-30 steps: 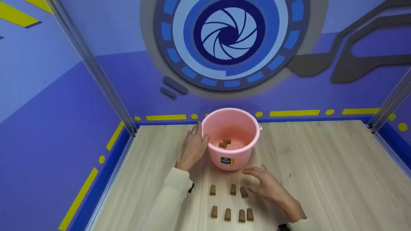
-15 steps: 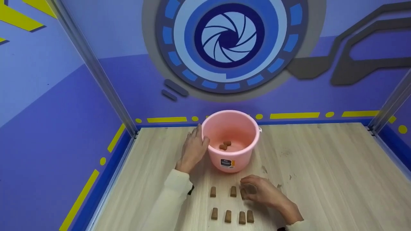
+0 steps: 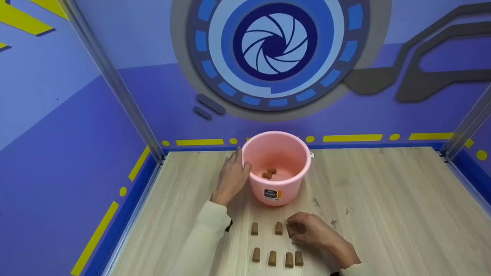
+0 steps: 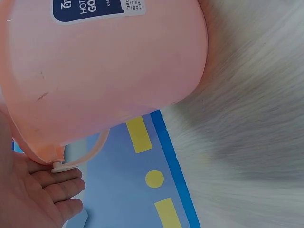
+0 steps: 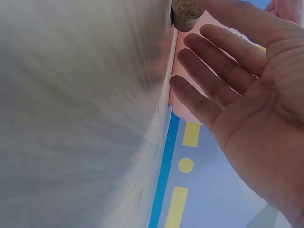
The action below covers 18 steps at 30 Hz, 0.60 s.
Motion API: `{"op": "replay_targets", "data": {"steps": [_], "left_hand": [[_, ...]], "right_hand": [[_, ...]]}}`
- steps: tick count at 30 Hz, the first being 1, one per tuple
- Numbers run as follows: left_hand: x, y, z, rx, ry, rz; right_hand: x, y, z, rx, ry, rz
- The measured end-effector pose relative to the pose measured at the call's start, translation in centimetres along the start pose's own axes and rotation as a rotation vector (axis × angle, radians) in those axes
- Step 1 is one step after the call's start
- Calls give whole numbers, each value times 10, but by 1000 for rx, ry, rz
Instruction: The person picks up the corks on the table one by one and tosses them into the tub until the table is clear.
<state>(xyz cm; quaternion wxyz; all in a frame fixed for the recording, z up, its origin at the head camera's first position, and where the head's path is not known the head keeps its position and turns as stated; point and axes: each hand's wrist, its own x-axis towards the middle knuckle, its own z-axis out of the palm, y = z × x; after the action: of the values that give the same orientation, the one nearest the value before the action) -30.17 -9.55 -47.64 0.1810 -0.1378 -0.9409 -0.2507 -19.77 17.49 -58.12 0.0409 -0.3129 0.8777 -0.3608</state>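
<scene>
A pink bucket (image 3: 291, 190) stands upright at the back of the table, with a few cork stoppers (image 3: 270, 173) on its floor. My left hand (image 3: 231, 177) grips its left rim, thumb over the edge and the other fingers along the outside, by the handle mount (image 4: 59, 166). In front of the bucket, my right hand (image 3: 316, 231) pinches a tapered cork stopper (image 5: 187, 14) between thumb and forefinger, low over the table. Beside it lies another cork (image 3: 279, 228), with one more (image 3: 254, 229) further left. Several corks (image 3: 272, 258) form a nearer row.
The light wooden table (image 3: 383, 207) meets a blue patterned wall (image 3: 145, 96) behind the bucket. Another panel (image 3: 76, 161) bounds the left side, with a metal post (image 3: 115, 80) in the corner. Small dark marks (image 3: 333, 222) dot the wood to the right.
My right hand has moved slightly down and closed thumb and forefinger on the rightmost cork of the far row. My left hand has stayed on the bucket rim.
</scene>
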Motion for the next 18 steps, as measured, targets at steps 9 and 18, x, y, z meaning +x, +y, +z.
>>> {"op": "replay_targets", "data": {"steps": [9,18], "left_hand": [[1,1,0,14,-18,-18],[1,2,0,3,-58,-61]], "right_hand": [[1,2,-1,-3,-29,17],[1,-1,-1,-6,-47,78]]}}
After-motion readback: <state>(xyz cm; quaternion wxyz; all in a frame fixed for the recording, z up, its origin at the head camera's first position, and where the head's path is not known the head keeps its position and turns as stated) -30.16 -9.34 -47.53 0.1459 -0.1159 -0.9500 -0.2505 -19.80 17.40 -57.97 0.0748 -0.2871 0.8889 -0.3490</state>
